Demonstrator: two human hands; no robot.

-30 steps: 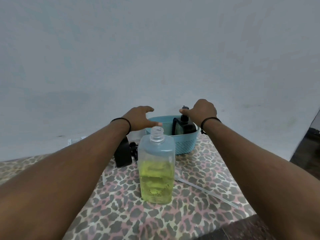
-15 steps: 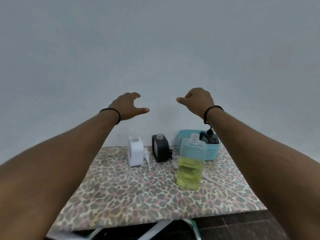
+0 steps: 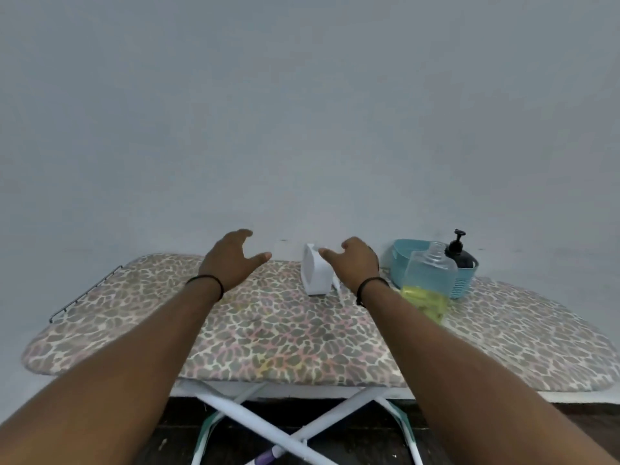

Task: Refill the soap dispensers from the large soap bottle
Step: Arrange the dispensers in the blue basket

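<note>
The large clear soap bottle [image 3: 429, 283], uncapped and about a third full of yellow-green soap, stands on the right part of the ironing board [image 3: 268, 330]. A white dispenser [image 3: 315, 273] stands at the board's back middle. A black pump dispenser [image 3: 458, 251] sits in the teal basket [image 3: 399, 260]. My left hand [image 3: 231, 260] hovers over the board left of the white dispenser, fingers spread, holding nothing. My right hand [image 3: 355, 263] hovers just right of the white dispenser, fingers loosely bent, empty. The black square dispenser seen earlier is hidden behind my right hand.
The board has a leopard-print cover, a wire rack [image 3: 84, 293] at its left end and white crossed legs [image 3: 285, 427] below. A plain grey wall stands right behind it. The floor is dark.
The view has pulled back and the whole board now shows. Both hands have left the basket, lifted, and come down over the board's middle, either side of the white dispenser.
</note>
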